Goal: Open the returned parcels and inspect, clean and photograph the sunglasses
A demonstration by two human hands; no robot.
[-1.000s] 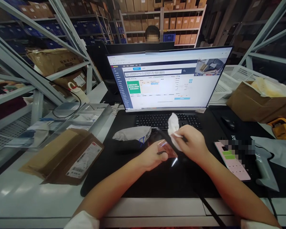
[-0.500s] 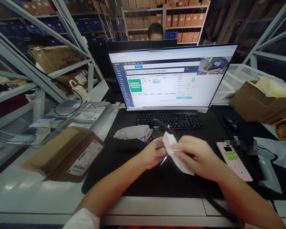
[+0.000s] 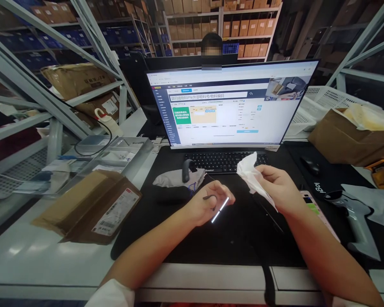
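My left hand [image 3: 211, 202] is closed, its thumb and fingers pinching what looks like a pair of eyeglasses. A thin dark piece [image 3: 209, 198] shows at the thumb and a bright reflecting strip [image 3: 220, 209] by the fingertips; the rest is hidden by the hand. A blurred dark curved piece [image 3: 186, 171] stands out beyond the hand, perhaps a temple tip. To the right, my right hand [image 3: 277, 185] pinches a crumpled white tissue [image 3: 251, 170], apart from the left hand. Behind my left hand lies a grey pouch [image 3: 171, 177] with a blue cord.
Before me stand a monitor [image 3: 227, 111] and a keyboard [image 3: 217, 162]. A taped cardboard box [image 3: 83, 204] sits at the left. On the right are a phone [image 3: 320, 213], partly behind my arm, a barcode scanner [image 3: 358, 226], a mouse [image 3: 309, 165] and an open carton [image 3: 345, 140]. Someone sits behind the monitor.
My right hand has drawn away to the right and up with the tissue, which was against the thing in my left hand. My left hand has turned slightly, keeping its hold.
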